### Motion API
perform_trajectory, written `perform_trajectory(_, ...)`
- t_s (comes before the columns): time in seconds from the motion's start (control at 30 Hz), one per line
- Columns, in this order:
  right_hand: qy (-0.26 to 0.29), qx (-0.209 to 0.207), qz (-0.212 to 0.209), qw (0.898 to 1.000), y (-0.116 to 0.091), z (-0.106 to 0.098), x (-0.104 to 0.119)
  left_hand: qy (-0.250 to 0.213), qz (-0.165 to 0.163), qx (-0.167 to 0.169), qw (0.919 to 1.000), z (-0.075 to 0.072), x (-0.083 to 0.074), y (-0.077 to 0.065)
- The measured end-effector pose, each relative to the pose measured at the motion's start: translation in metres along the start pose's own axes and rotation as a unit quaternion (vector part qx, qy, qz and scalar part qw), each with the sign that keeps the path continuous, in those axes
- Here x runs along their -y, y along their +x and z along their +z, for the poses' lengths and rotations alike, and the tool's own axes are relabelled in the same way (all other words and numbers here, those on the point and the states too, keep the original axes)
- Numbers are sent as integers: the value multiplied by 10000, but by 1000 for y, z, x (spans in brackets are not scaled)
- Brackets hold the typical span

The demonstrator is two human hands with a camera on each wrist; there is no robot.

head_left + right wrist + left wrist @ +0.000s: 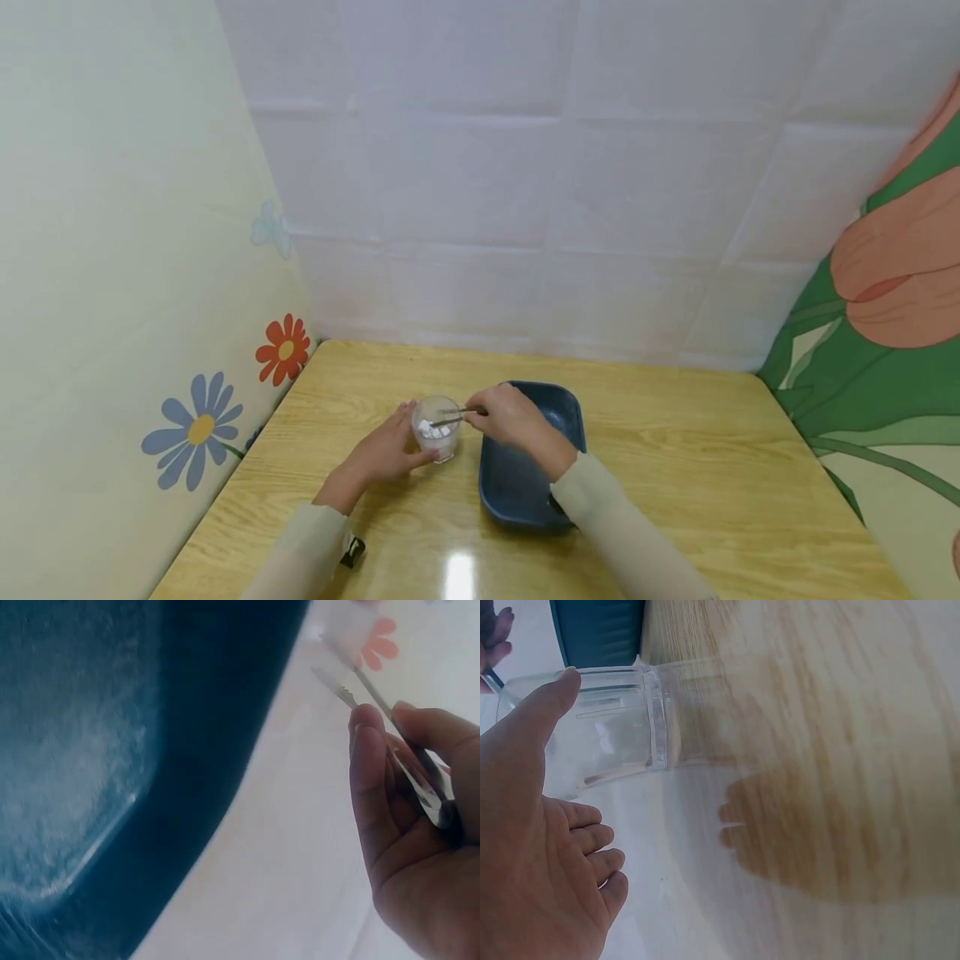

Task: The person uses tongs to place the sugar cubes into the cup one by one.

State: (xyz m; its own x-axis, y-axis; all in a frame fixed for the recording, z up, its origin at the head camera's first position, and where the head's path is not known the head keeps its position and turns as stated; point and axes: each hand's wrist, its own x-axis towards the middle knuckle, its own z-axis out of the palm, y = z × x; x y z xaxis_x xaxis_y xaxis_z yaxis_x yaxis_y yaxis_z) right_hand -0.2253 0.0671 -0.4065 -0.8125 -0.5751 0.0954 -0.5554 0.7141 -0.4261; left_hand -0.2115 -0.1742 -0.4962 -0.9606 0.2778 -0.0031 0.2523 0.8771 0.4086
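Observation:
A clear glass (436,447) stands on the table with several small white cubes (433,430) inside. My left hand (386,447) steadies it from the left, thumb on the near side and the index finger behind; the other fingers lie beside it in the left wrist view. Metal tweezers (405,761) are pinched in my right hand (510,414), between thumb and fingers. Their tips reach into the glass mouth over the cubes, standing apart in the right wrist view. I cannot tell whether they touch a cube. A dark blue tray (510,492) lies under my right forearm.
The wooden table (675,433) meets a pale cloth wall (525,183) at the back. Flower-printed panels (198,429) rise at its sides. A small black object (352,551) is by my left cuff. Part of the tray is hidden by my right arm.

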Motion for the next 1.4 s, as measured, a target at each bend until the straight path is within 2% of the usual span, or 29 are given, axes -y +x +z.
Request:
perform_trajectory(0.33, -39, -251, 33, 9997, -17, -25, -10, -35, -52, -32, 10000, 1, 0, 0)
perform_trajectory(0.5, -92, -474, 227, 9986, -26, -33, -18, -12, -39, -65, 10000, 3, 1, 2)
perform_trajectory(0.8, -27, -883, 565, 9945, -46, -47, -38, 32, -29, -76, 10000, 4, 3, 3)
perform_trajectory(1.17, -210, -1287, 552, 9899, -64, -58, -67, 76, 6, -84, 9999, 3, 3, 1)
perform_trajectory(1.4, 10, -1321, 986, 9863, -78, -63, -85, 41, -2, -72, 10000, 3, 2, 0)
